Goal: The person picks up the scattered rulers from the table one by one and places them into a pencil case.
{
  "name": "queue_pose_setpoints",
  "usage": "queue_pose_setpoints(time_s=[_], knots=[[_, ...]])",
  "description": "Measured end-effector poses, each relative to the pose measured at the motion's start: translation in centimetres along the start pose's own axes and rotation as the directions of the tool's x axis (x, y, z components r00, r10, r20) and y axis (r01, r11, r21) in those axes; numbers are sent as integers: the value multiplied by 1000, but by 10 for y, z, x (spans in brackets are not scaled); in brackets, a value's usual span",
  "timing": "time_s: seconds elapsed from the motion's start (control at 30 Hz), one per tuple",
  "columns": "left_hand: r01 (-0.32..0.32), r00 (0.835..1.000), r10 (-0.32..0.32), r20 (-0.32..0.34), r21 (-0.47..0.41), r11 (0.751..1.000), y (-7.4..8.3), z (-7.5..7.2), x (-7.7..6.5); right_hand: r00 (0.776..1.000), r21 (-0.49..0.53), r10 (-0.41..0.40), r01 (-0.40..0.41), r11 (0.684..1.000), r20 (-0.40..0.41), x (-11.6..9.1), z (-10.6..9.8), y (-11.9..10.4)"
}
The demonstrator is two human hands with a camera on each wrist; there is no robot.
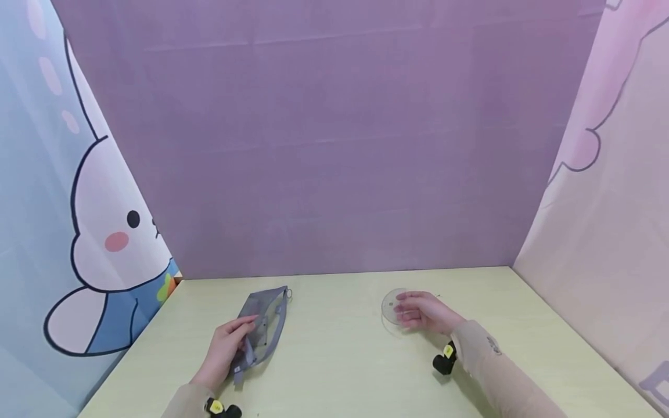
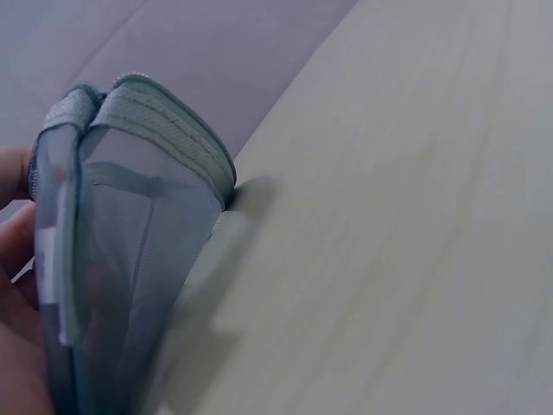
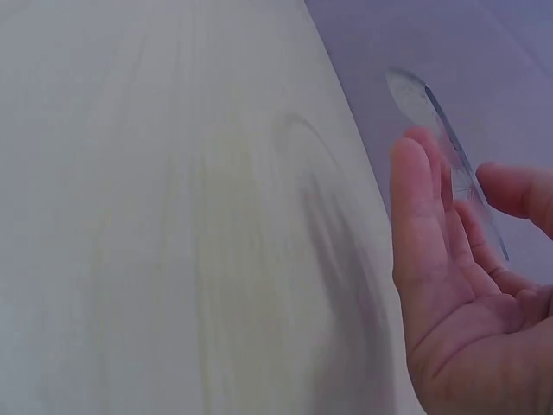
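On the left of the head view, my left hand (image 1: 222, 351) grips a grey zippered pouch (image 1: 258, 307) of see-through mesh. Its zipped edge bows outward, and a small ring hangs at the far corner. The left wrist view shows the pouch (image 2: 138, 233) upright, fingers (image 2: 17, 242) along its side. To the right, my right hand (image 1: 423, 312) pinches a clear round disc (image 1: 389, 305) with a small mark at its centre. Seen nearly edge-on in the right wrist view, the disc (image 3: 410, 97) sits between thumb and fingers, above the table, where its shadow falls.
The pale wooden table (image 1: 334, 354) reaches back to a purple cloth backdrop (image 1: 340, 145). Printed curtains stand at both sides, a cartoon figure (image 1: 110, 232) on the left one. A small black camera (image 1: 444, 363) is strapped at the right wrist.
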State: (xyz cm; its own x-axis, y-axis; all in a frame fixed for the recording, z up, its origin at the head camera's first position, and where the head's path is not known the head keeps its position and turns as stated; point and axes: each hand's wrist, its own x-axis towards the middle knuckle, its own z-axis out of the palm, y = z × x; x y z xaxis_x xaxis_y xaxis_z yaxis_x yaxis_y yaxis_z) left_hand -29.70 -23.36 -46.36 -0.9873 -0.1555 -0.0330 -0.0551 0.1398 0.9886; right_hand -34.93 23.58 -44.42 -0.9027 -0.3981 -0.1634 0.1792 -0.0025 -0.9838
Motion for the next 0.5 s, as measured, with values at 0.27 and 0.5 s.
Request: queue_pose_setpoints(time_s=[0.27,0.5], knots=[[-10,1000,10,-3,-17,1000,-1,0,-2,1000,-10,-13,13,1000,-12,3,3,-6],[-18,1000,18,-5,-19,1000,0,1,-1,1000,-1,-25,25,1000,12,6,7,-4]])
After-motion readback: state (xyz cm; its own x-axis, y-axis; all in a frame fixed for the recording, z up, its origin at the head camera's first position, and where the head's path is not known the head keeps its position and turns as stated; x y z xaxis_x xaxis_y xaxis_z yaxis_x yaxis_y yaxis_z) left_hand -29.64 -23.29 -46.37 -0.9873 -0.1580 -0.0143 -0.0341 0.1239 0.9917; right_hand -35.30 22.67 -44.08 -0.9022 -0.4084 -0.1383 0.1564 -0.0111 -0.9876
